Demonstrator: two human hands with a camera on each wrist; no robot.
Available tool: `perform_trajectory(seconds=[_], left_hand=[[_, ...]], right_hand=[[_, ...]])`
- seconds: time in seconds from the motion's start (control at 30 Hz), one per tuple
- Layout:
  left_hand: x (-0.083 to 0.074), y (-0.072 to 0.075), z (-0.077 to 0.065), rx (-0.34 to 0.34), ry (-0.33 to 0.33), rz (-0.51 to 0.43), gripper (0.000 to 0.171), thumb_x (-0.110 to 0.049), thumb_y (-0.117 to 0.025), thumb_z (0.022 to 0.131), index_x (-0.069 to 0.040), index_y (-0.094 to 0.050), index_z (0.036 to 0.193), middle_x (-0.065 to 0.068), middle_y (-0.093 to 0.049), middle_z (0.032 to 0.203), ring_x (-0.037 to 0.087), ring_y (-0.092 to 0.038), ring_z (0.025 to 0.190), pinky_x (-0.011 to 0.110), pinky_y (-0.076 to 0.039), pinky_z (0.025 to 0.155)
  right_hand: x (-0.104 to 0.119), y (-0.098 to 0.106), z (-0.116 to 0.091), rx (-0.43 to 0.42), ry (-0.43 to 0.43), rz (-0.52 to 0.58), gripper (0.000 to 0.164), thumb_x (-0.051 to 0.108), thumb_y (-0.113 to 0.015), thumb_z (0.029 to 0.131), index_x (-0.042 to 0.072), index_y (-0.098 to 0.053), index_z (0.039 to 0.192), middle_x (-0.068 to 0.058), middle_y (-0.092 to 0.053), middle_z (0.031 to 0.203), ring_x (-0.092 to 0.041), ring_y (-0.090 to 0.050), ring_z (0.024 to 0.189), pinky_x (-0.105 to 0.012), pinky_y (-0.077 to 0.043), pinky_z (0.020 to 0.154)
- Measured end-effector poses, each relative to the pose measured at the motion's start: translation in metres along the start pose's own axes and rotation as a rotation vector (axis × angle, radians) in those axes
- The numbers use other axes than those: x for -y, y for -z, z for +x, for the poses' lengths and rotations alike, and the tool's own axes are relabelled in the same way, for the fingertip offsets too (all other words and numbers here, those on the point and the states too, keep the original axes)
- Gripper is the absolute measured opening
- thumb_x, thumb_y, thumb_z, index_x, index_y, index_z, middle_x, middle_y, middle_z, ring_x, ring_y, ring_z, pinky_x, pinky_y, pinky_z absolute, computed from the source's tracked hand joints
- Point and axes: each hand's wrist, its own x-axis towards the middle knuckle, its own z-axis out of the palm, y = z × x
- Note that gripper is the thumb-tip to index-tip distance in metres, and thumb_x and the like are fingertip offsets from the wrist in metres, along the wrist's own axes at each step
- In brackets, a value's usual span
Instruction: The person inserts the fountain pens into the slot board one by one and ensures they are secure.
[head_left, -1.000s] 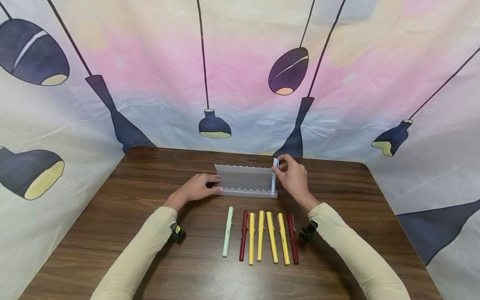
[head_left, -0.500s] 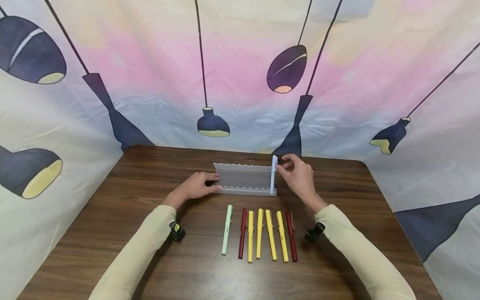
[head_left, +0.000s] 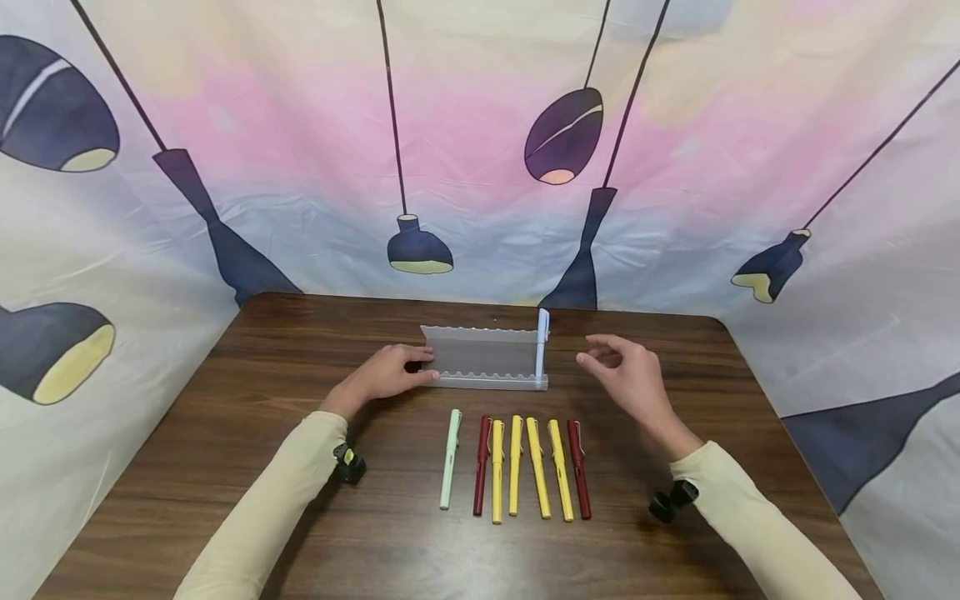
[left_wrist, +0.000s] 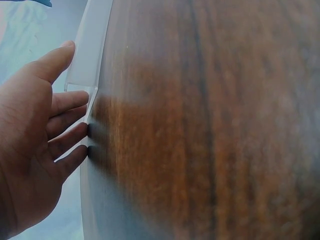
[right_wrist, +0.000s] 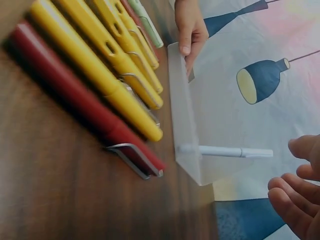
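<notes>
A clear plastic pen stand (head_left: 486, 354) with scalloped edges stands on the table. My left hand (head_left: 387, 372) holds its left end, thumb on the front lip and fingers at the end and back. One pale lavender pen (head_left: 541, 346) leans in the rightmost slot. My right hand (head_left: 626, 372) hovers to the right of the stand with its fingers loosely bent and nothing in them. In front of the stand lie a mint green pen (head_left: 450, 458), a dark red pen (head_left: 482, 467), several yellow pens (head_left: 537, 467) and another dark red pen (head_left: 579, 471), side by side.
The brown wooden table (head_left: 300, 517) reaches back to a cloth backdrop (head_left: 315, 150) printed with hanging lamps. Cameras are strapped to both wrists, the right one (head_left: 673, 500) beyond the right end of the pen row.
My right hand has let go of the lavender pen and drawn away to the right. That pen stays leaning in the stand. My left hand keeps its place on the stand's left end.
</notes>
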Motion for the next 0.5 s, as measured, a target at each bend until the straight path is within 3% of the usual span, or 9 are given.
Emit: perform_trajectory(seconds=[0.23,0.5], left_hand=[[-0.005,0.003,-0.003,0.005,-0.007,-0.008,0.062,-0.050,-0.065,0.098,-0.003,-0.063,0.139,0.014,-0.054,0.150,0.034,-0.048,0.141,0.054,-0.042,0.113],[-0.006,0.004,-0.002,0.011,0.001,-0.009,0.062,-0.050,-0.065,0.099,-0.003,-0.063,0.140,0.014,-0.053,0.151,0.034,-0.047,0.142,0.054,-0.041,0.113]], right_hand=[[-0.010,0.003,-0.025,0.078,-0.014,-0.023,0.039,0.033,-0.078,0.093,0.012,-0.074,0.125,-0.005,-0.077,0.099,-0.017,-0.073,0.080,-0.034,-0.058,0.064],[-0.019,-0.006,-0.049,0.150,-0.076,-0.021,0.041,0.030,-0.080,0.091,0.006,-0.074,0.124,-0.006,-0.077,0.098,-0.017,-0.074,0.082,-0.035,-0.061,0.068]])
